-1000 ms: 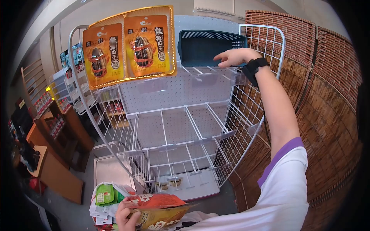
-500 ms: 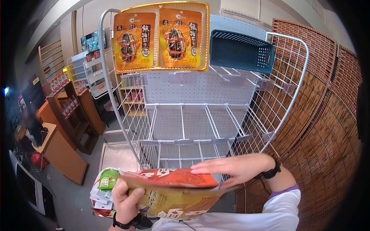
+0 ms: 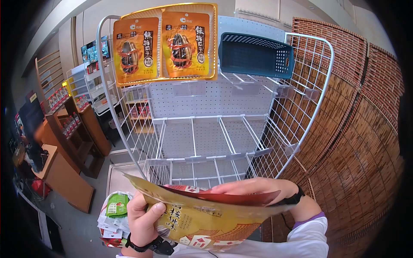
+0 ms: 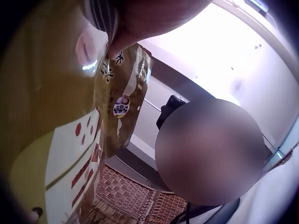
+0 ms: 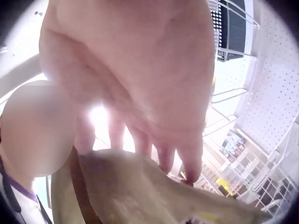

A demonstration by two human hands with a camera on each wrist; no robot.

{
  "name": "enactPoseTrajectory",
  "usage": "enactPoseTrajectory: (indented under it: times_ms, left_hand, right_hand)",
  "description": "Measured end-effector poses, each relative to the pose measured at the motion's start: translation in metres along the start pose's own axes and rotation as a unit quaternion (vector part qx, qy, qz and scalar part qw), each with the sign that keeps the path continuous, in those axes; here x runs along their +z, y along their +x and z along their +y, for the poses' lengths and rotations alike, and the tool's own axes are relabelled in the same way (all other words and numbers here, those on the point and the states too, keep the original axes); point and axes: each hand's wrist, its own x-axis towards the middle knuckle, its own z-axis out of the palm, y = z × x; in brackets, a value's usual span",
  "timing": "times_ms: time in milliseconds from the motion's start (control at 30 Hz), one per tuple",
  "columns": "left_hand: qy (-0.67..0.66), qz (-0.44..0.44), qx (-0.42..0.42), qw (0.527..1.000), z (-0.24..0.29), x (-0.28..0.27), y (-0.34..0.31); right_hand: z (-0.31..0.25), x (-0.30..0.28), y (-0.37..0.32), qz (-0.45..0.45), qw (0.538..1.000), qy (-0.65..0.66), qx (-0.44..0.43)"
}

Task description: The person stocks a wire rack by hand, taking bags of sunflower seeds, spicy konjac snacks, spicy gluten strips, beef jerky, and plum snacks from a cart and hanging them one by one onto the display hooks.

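Note:
My left hand [image 3: 144, 219] grips gold snack bags at their left edge, the thumb pressed on the front face of the nearest gold bag [image 3: 215, 225]. Behind it shows the red face of another bag [image 3: 185, 188]. My right hand [image 3: 251, 185] reaches across behind the bags' upper edge, its fingers straight. In the right wrist view the right palm [image 5: 135, 60] faces the camera, and the bag's top edge [image 5: 140, 172] hides the fingertips. A second gold bag [image 4: 124, 100] hangs beside the near one in the left wrist view.
Ahead stands a white wire rack [image 3: 193, 137] with long hooks. On its top are a gold tray [image 3: 215, 43] with two orange seed packets [image 3: 186, 49] and a dark teal basket [image 3: 254, 56]. A green packet [image 3: 117, 205] lies among bags at lower left. Woven screens [image 3: 344, 142] stand right.
My right hand came down from the teal basket to the bags, then slid behind their upper edge. The left hand has raised the bags and turned the gold face more toward the camera.

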Motion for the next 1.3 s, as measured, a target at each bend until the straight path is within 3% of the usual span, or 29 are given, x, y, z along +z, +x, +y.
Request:
enactPoseTrajectory:
  times_ms: [67,200,233,333,367,400,467,533,600,667,733,867,933,1067,1233,1300]
  left_hand:
    - [0.003,-0.009,-0.003,1.0,-0.001,0.0,0.0]
    - [0.002,-0.005,-0.03,1.0,-0.006,0.0,-0.002]
    - [0.012,-0.015,-0.032,0.999,-0.007,-0.001,-0.003]
    - [-0.026,-0.014,-0.049,0.998,-0.001,0.012,-0.003]
    - [-0.047,-0.03,-0.083,0.995,0.0,0.011,-0.003]
    - [-0.047,-0.029,-0.083,0.995,-0.002,0.01,-0.001]
    - [0.056,-0.149,0.099,0.982,-0.008,0.009,0.004]
    - [0.076,-0.191,0.128,0.97,-0.006,0.009,0.005]
    - [0.139,-0.243,0.157,0.947,-0.007,0.002,0.004]
    - [0.142,-0.231,0.151,0.951,-0.012,-0.007,0.001]
    - [0.119,-0.208,0.099,0.966,-0.017,-0.017,-0.001]
    - [0.122,-0.143,0.088,0.978,-0.021,-0.022,-0.01]
    - [0.125,-0.137,0.086,0.979,-0.023,-0.024,-0.013]
    - [0.123,-0.105,0.075,0.984,-0.023,-0.027,-0.019]
    - [0.154,-0.06,0.059,0.984,-0.02,-0.032,-0.03]
    - [0.2,-0.065,0.078,0.974,-0.018,-0.035,-0.032]
  right_hand:
    - [-0.007,-0.001,-0.002,-0.055,0.994,-0.097,-0.019]
    - [-0.009,0.011,-0.003,0.017,0.987,-0.158,-0.008]
    - [-0.013,0.023,0.001,0.099,0.99,-0.097,0.006]
    - [-0.006,0.022,0.003,0.152,0.978,-0.142,-0.021]
    - [0.005,0.032,0.0,0.268,0.96,0.065,0.039]
    - [0.003,0.031,0.001,0.267,0.961,0.066,0.04]
    - [-0.007,0.028,0.001,0.43,0.9,-0.069,-0.017]
    - [-0.01,0.005,-0.009,0.581,0.804,0.072,-0.1]
    - [-0.061,-0.004,-0.014,0.643,0.742,0.076,-0.174]
    - [-0.099,-0.024,-0.022,0.581,0.769,-0.042,-0.265]
    - [-0.135,-0.058,-0.037,0.603,0.708,-0.262,-0.257]
    - [-0.199,-0.15,-0.032,0.443,0.828,-0.239,-0.247]
    - [-0.211,-0.195,-0.02,0.486,0.813,-0.249,-0.201]
    - [-0.204,-0.228,0.026,0.578,0.771,-0.18,-0.199]
    - [-0.177,-0.278,0.045,0.498,0.84,-0.125,-0.174]
    - [-0.162,-0.29,0.048,0.509,0.839,-0.11,-0.161]
